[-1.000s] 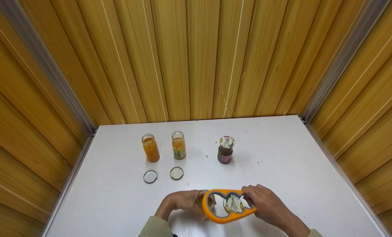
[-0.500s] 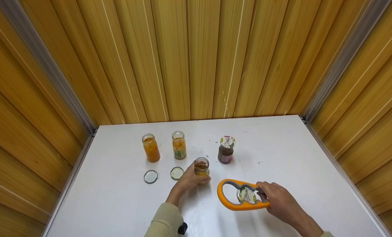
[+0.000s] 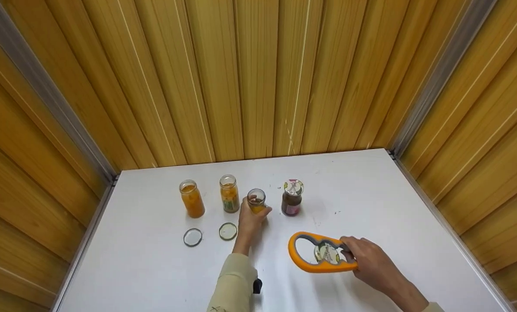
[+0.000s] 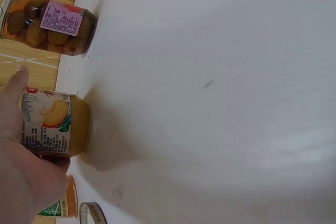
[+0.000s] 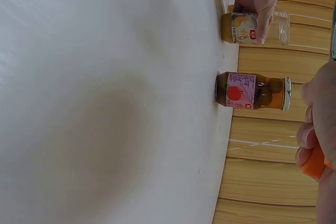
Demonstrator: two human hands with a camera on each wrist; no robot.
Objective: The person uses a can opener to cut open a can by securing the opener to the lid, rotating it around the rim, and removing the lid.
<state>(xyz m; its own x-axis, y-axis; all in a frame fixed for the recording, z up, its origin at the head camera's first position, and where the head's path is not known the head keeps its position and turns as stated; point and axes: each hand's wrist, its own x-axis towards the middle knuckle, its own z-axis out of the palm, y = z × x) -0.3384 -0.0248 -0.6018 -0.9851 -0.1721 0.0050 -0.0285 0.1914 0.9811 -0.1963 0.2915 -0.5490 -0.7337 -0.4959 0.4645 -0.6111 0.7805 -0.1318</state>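
Note:
My left hand (image 3: pixel 249 223) grips a lidless glass jar (image 4: pixel 47 121) with a peach picture on its label, upright between the other jars. I cannot tell whether its base touches the table. In my right hand (image 3: pixel 371 263) is an orange and grey jar opener (image 3: pixel 323 267), held above the table at the front right. A patterned jar lid (image 3: pixel 327 252) sits in the opener's inner opening. Right of the held jar stands a dark jar (image 3: pixel 291 203) with a pink label and its lid on. To the left are a lidless jar with a green label (image 3: pixel 229 195) and a lidless orange jar (image 3: pixel 192 200).
Two loose lids lie in front of the left jars: a greenish lid (image 3: pixel 228 231) and a pale lid (image 3: pixel 192 237). The white table (image 3: pixel 124 260) ends at a wood-panelled wall (image 3: pixel 258 86), with panels on both sides too.
My left hand has carried the lidless jar forward and slightly left, from near the opener to beside the standing jars. My right hand has shifted right with the opener and lid.

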